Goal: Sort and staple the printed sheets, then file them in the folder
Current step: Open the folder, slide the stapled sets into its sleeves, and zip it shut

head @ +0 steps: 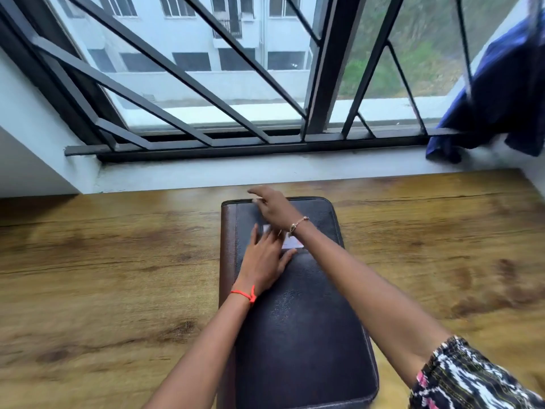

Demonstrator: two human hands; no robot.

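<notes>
Patterned sleeve covers the right arm nearest the lens. Wooden table spreads beneath both hands, bearing the closed dark folder. Left hand lies flat on its cover, fingers straight, holding nothing. Right hand reaches beyond it to the folder's far edge; blur hides its grip. No sheets show, so opening seems the step: next, the right hand must free that far edge while the left steadies
</notes>
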